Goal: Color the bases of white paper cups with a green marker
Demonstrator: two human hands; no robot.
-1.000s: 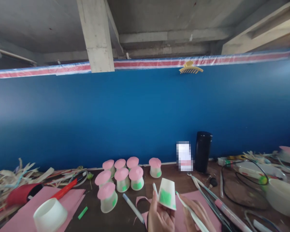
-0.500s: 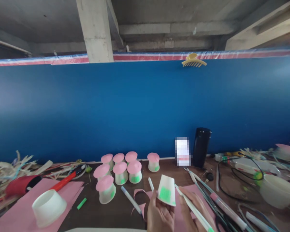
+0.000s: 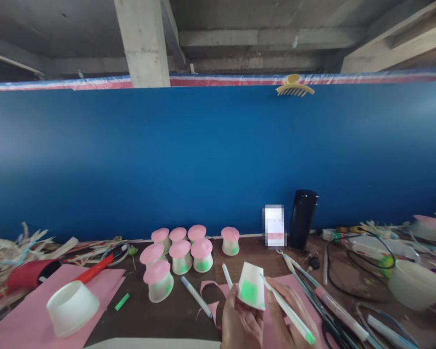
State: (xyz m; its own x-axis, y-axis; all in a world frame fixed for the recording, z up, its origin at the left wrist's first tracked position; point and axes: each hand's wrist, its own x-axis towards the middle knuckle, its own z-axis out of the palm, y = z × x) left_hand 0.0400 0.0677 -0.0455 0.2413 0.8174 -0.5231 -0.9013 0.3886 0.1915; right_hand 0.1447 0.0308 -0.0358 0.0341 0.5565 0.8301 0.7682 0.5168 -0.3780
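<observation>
My left hand [image 3: 240, 317] grips a white paper cup [image 3: 253, 271] turned upside down, with a bright green rectangle coloured on its side. In my right hand [image 3: 288, 310] is a white marker [image 3: 289, 310] with a green end, its tip at the cup's upper right side. Beneath both hands lies pink paper [image 3: 305, 291], partly hidden, with a cut pink scrap [image 3: 209, 291] to the left. Further left stand several upturned cups topped with pink paper discs [image 3: 180, 249], most showing green patches; one more pink-topped cup [image 3: 230, 245] stands apart behind my left hand.
A white cup [image 3: 72, 303] rests on pink sheets [image 3: 25, 315] at left, near a green pen cap [image 3: 122, 301] and a pale marker [image 3: 196, 295]. Behind stand a black bottle [image 3: 303, 220] and a blurred white screen [image 3: 274, 225]. Scissors [image 3: 329, 325], cables and a white tub [image 3: 417, 286] lie right.
The marker tip has shifted slightly left along the cup's upper side. Both hands keep their hold, and the view has tilted down slightly.
</observation>
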